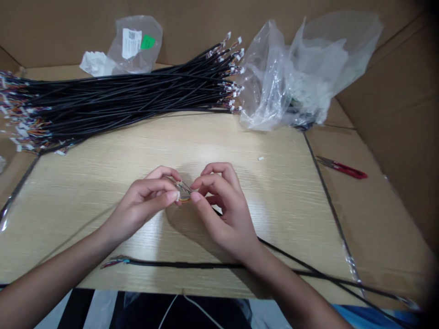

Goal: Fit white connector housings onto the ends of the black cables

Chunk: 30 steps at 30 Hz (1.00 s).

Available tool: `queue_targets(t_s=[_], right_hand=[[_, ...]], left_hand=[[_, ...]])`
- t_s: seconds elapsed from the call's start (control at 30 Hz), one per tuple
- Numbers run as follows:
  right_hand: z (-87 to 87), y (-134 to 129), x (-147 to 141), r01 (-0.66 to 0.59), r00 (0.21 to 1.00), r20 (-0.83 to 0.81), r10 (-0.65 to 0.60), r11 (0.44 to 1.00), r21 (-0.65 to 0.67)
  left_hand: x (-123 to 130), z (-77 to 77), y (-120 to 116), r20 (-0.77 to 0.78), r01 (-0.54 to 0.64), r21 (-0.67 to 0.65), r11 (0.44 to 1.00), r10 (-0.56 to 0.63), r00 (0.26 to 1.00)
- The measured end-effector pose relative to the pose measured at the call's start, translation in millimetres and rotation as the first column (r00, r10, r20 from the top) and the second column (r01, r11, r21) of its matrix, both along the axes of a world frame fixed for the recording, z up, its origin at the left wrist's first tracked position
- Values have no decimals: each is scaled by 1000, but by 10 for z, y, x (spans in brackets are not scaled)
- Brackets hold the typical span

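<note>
Near the middle of the table, my left hand [146, 201] pinches a small white connector [178, 196] between thumb and fingers. Thin coloured wires [185, 198] run from it to my right hand [222, 201], whose thumb and fingertips are closed on them. A second small connector [179, 183] shows by the left fingertips. From under my right hand a black cable [288, 255] runs down to the lower right. Another black cable [171, 264] lies along the front of the table, its coloured wire ends [116, 261] bare at the left.
A large bundle of black cables [137, 93] lies across the back left. Behind it rests a labelled plastic bag [144, 45]; more clear bags [270, 82] stand at the back right. Red snips [345, 169] lie on cardboard at the right. A small white piece [260, 158] sits on the table [291, 192].
</note>
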State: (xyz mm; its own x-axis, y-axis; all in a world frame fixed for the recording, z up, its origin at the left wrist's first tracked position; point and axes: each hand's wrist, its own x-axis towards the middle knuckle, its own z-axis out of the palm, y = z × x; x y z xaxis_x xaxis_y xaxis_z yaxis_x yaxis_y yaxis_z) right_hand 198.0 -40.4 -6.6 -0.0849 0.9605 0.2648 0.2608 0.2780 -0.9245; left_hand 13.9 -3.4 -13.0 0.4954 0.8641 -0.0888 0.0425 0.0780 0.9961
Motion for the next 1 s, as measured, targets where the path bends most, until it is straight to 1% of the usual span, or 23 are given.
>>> queue_targets(t_s=[0.13, 0.2, 0.23, 0.3, 0.37, 0.43, 0.47, 0.53, 0.63, 0.83, 0.93, 1.0], right_hand=[[1, 17, 7, 15, 998, -59, -18, 998, -58], [3, 27, 12, 29, 996, -76, -36, 996, -84], [6, 31, 14, 35, 996, -82, -43, 995, -95], [12, 37, 16, 42, 995, -88, -52, 992, -117], [17, 39, 17, 43, 994, -91, -55, 991, -128], [17, 41, 17, 48, 994, -94, -61, 990, -130], [16, 42, 16, 53, 993, -94, -66, 990, -132], [10, 46, 17, 66, 992, -96, -80, 987, -144], [0, 53, 18, 74, 990, -107, -90, 986, -151], [2, 60, 14, 71, 990, -112, -88, 987, -145], [11, 66, 20, 69, 990, -113, -86, 987, -148], [15, 70, 28, 58, 989, -124, -78, 985, -161]], left_hand=[[0, 32, -32, -81, -7, 173, 985, 21, 996], [6, 41, -50, -127, -19, 298, 954, 60, 990], [9, 43, -59, -145, -24, 369, 929, 83, 986], [13, 40, -77, -169, -18, 520, 854, 123, 978], [9, 32, -93, -183, 6, 660, 751, 153, 971], [-1, 20, -102, -200, 42, 753, 656, 169, 965], [-7, 12, -104, -208, 59, 781, 622, 170, 963], [-16, -5, -102, -226, 90, 805, 587, 161, 961], [-21, -23, -97, -234, 103, 808, 580, 156, 959], [-16, -16, -99, -244, 108, 792, 601, 150, 958], [-15, -1, -95, -246, 102, 779, 619, 151, 958], [-12, 11, -90, -235, 87, 761, 643, 147, 961]])
